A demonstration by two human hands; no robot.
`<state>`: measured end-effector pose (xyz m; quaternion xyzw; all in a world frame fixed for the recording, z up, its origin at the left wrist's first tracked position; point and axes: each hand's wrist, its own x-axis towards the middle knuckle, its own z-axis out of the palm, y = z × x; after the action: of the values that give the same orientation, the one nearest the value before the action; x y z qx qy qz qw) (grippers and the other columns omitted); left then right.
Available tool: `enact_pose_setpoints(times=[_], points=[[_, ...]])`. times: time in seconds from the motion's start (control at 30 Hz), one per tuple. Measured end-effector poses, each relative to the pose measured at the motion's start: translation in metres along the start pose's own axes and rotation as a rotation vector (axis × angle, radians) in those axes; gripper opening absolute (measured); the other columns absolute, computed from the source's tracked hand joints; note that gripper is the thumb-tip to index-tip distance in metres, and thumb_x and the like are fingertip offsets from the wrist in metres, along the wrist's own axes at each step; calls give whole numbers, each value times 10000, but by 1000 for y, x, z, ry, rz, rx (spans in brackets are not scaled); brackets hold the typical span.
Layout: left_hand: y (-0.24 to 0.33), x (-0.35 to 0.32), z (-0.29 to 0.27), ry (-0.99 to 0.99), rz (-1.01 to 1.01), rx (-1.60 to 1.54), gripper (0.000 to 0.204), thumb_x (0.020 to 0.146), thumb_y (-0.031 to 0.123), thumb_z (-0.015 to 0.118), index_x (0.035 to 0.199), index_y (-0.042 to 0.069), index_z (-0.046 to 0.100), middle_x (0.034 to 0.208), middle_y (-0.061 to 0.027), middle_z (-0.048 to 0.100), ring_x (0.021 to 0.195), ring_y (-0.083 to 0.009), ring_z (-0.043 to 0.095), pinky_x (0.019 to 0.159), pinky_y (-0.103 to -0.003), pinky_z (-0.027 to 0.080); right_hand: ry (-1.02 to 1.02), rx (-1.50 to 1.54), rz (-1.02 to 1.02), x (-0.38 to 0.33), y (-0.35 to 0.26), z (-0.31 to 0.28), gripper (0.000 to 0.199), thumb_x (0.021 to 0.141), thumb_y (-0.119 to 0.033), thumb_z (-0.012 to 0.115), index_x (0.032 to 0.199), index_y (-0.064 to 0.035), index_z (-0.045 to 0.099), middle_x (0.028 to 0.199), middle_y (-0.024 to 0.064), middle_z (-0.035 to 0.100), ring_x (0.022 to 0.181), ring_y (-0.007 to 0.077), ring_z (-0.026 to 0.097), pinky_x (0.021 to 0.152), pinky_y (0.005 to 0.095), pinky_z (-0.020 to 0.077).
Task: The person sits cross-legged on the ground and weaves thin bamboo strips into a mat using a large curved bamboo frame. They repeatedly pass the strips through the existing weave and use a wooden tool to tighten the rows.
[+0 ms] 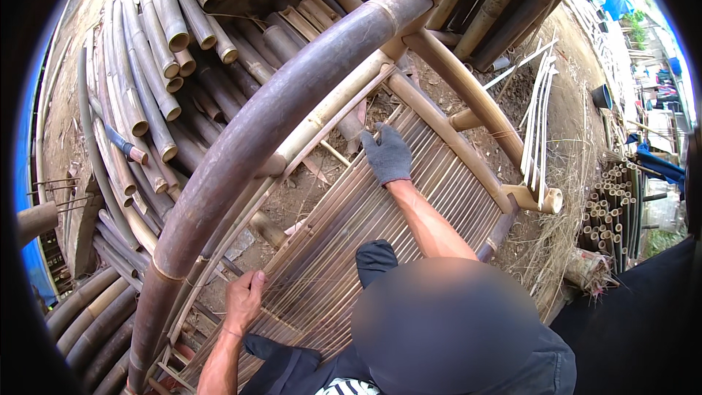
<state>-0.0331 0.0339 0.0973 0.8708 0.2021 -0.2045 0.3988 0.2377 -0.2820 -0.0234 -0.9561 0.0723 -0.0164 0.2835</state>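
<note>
A bamboo bench frame [241, 113] stands before me, with a thick dark curved rail sweeping across its far left side. Its slatted bamboo panel [431, 197] is made of many narrow strips laid side by side. My right hand [386, 155], in a grey glove, lies over the panel's far left edge with thumb and fingers apart. Bare and curled closed, my left hand [245, 300] is at the same edge, nearer to me. Thin strands show beside it on the slats, but what its fingers hold is hidden.
Cut bamboo poles [146, 80] are heaped at the far left, under and beyond the curved rail. Pale split strips [540, 117] lean against the frame's right side. A stack of thin bamboo tubes [614, 208] and a dark bucket [602, 96] stand farther right on the dirt ground.
</note>
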Motion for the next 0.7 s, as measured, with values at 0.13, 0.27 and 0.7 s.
enact_pose_setpoints(times=[0.13,0.27,0.7], points=[[7,1,-4,9,-7,23,407,985,403,579,861,37,704,579,-145,552,546,-222,580,554,-372,443,-65,11,62,-2,-7,-1,535,887,-440,664,1228,-30,630,1139,212,668,1026,356,666,908,428,522],[4,6,10,19,-7,16,397,982,399,584,860,42,707,575,-142,543,543,-219,576,553,-375,442,37,9,22,-2,-3,-5,521,891,-417,664,1234,-27,622,1155,220,664,1031,365,666,913,439,522],[-23,28,16,-10,60,-63,362,976,361,595,883,33,716,633,-161,599,588,-216,618,594,-361,477,27,186,223,6,-1,-4,436,902,-393,670,1161,-42,651,887,157,695,835,298,692,772,398,538]])
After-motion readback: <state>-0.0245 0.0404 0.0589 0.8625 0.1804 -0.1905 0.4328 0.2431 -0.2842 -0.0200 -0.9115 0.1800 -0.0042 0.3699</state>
